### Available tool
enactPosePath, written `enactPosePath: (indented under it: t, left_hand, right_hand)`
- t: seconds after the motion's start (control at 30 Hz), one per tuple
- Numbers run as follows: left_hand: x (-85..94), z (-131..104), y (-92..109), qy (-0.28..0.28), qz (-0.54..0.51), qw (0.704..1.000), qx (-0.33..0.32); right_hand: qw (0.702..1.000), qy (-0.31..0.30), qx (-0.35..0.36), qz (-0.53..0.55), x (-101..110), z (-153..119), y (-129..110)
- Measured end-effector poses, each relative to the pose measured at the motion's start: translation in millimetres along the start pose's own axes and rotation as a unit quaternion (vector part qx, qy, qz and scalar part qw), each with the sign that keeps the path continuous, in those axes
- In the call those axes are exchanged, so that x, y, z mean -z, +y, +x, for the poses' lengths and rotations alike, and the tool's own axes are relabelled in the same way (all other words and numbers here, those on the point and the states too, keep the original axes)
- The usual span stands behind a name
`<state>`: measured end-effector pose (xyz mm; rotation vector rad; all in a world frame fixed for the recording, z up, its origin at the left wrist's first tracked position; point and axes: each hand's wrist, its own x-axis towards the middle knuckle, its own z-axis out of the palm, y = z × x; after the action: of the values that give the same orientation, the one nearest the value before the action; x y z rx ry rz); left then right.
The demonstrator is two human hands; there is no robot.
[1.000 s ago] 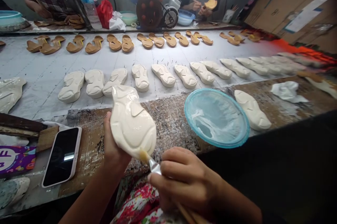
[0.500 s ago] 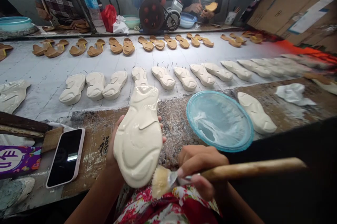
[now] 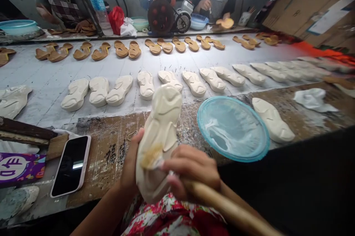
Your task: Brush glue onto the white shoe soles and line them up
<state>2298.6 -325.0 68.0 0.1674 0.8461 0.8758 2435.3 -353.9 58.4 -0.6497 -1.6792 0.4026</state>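
Note:
A cream-coloured shoe sole is held up, tilted, near the middle of the view. My left hand grips its left side, the fingers partly hidden behind it. In my right hand is a brush with a wooden handle, and its pale bristles lie on the lower part of the sole's face. To the right stands a blue bowl with white liquid in it. Behind the held sole, several cream soles lie in a row on the white-covered table.
A phone and a purple packet lie at the left. One loose sole and a white cloth are right of the bowl. Tan soles form a back row. Beyond are a machine and two people.
The held sole has shifted right and turned more upright. The brush has moved from beside the sole onto its face. Across the table, a person's hand with a tan sole has lowered.

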Motion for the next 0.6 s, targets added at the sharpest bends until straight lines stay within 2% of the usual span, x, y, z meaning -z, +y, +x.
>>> enactPosePath:
  t: [0.07,0.13,0.17,0.23,0.3,0.33,0.4,0.47,0.53,0.6]
  left_hand:
    - [-5.4,4.1,7.8,0.037,-0.029,0.998,-0.045]
    - [-6.3,7.2,14.3,0.045,-0.031,0.994,-0.095]
    - [-6.1,8.3,16.3,0.044,-0.022,0.993,-0.111]
    - [-6.8,10.0,17.2,0.045,0.004,0.992,-0.114]
    - [-9.3,12.0,14.5,0.046,0.021,0.995,-0.089]
    - [-10.7,13.6,12.6,0.041,0.021,0.996,-0.082]
    - [-11.8,19.0,10.0,0.022,0.018,0.995,-0.09]
    - [-8.5,27.0,13.0,0.025,0.031,0.992,-0.121]
    - [-0.2,35.8,26.8,0.057,0.053,0.984,-0.162]
    - [13.0,43.8,54.6,0.094,0.068,0.972,-0.202]
  right_hand:
    - [0.998,-0.065,0.023,0.0,-3.7,-14.3,-7.5]
    - [0.993,-0.121,-0.012,0.008,3.0,-23.0,-10.5]
    - [0.991,-0.128,-0.037,0.017,9.1,-24.5,-9.9]
    - [0.993,-0.087,-0.071,0.031,21.5,-22.4,-4.8]
    - [0.997,-0.019,-0.071,0.013,27.7,-17.7,3.5]
    - [0.998,-0.004,-0.068,-0.002,27.3,-16.1,7.6]
    - [0.998,-0.016,-0.052,-0.033,21.5,-16.3,14.1]
    - [0.997,-0.056,-0.041,-0.031,15.1,-20.8,17.2]
    - [0.995,-0.079,-0.059,-0.008,14.7,-26.4,18.3]
    - [0.992,-0.08,-0.101,0.014,21.8,-30.7,19.7]
